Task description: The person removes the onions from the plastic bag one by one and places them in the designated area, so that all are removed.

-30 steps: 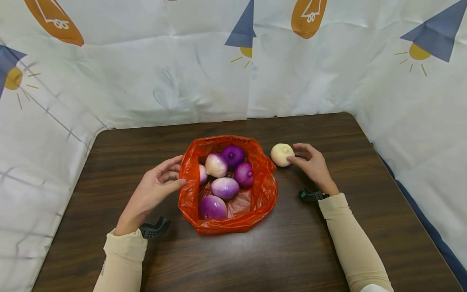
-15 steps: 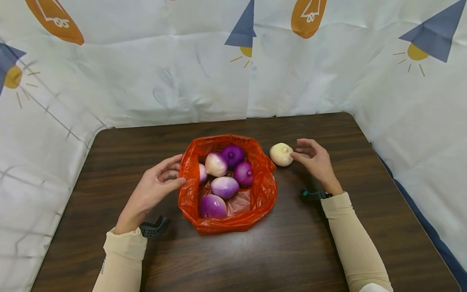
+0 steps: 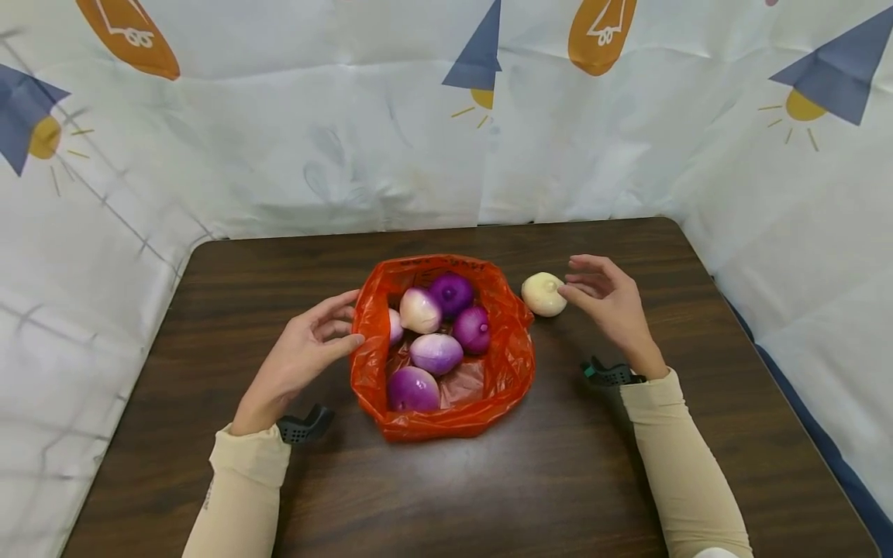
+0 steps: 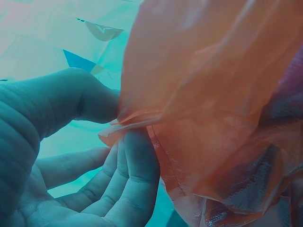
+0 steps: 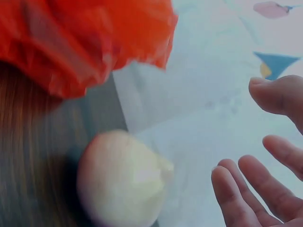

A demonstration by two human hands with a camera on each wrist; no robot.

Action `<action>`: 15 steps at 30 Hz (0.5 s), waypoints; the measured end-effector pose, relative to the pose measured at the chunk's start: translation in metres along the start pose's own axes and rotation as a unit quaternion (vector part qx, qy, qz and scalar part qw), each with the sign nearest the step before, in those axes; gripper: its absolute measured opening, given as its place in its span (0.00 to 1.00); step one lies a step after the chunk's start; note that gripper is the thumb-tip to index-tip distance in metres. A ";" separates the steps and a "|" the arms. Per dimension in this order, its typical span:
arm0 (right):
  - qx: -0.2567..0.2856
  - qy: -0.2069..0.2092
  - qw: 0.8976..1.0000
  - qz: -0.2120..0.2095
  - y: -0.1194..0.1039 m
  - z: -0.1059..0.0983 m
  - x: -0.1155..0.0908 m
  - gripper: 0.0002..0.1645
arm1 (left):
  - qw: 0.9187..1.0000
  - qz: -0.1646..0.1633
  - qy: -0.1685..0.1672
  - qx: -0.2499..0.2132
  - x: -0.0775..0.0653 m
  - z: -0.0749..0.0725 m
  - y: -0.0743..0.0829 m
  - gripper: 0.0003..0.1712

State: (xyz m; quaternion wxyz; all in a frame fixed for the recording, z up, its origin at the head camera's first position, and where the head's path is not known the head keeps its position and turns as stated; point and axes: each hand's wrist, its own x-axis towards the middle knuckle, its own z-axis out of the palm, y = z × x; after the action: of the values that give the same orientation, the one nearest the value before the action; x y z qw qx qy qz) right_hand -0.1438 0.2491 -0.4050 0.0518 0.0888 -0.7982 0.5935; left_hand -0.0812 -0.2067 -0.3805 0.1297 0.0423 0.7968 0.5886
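Note:
My left hand (image 3: 300, 360) pinches the left edge of a red plastic bag (image 3: 446, 425) between thumb and fingers; the left wrist view shows the folded plastic (image 4: 156, 109) caught there. Inside the wide mouth of the bag lie several peeled onions, most of them purple, such as the one in the middle (image 3: 436, 354). One whitish purple onion (image 3: 420, 310) lies among them. To the right of the bag a pale peeled onion (image 3: 544, 294) rests on the table. My right hand (image 3: 608, 302) is just right of it, fingers loosely bent, apart from it in the right wrist view.
The dark wood-grain table (image 3: 446, 511) has rounded far corners. Behind it and at both sides hangs a white printed sheet (image 3: 279, 139). Each wrist wears a dark strap, like the one on the right (image 3: 612, 374).
My right hand has drawn back a little to the right and away from the pale onion, which stays on the table. The left hand keeps its hold on the bag.

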 end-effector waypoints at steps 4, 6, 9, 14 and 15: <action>0.009 -0.012 1.000 -0.025 -0.010 0.006 0.000 0.30 | 1.000 0.000 0.000 -0.001 0.000 0.000 0.002 0.41; 0.013 -0.016 0.999 -0.033 -0.014 0.008 0.000 0.30 | 1.000 0.002 -0.001 0.001 0.000 -0.001 0.002 0.41; 0.011 -0.023 0.999 -0.040 -0.019 0.011 0.000 0.29 | 1.000 0.007 -0.003 -0.001 0.000 -0.001 0.002 0.41; 0.007 -0.044 0.998 -0.042 -0.028 0.018 -0.001 0.30 | 1.000 0.011 -0.007 -0.009 -0.002 -0.001 0.001 0.41; 0.006 -0.049 0.998 -0.042 -0.030 0.020 -0.001 0.30 | 1.000 0.011 -0.007 -0.010 -0.002 -0.001 0.002 0.41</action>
State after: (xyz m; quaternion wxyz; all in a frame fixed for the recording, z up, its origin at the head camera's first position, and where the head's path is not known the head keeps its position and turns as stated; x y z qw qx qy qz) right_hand -0.1363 0.2221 -0.3830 0.0373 0.1514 -0.7920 0.5902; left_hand -0.0796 -0.2081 -0.3783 0.1294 0.0537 0.7895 0.5975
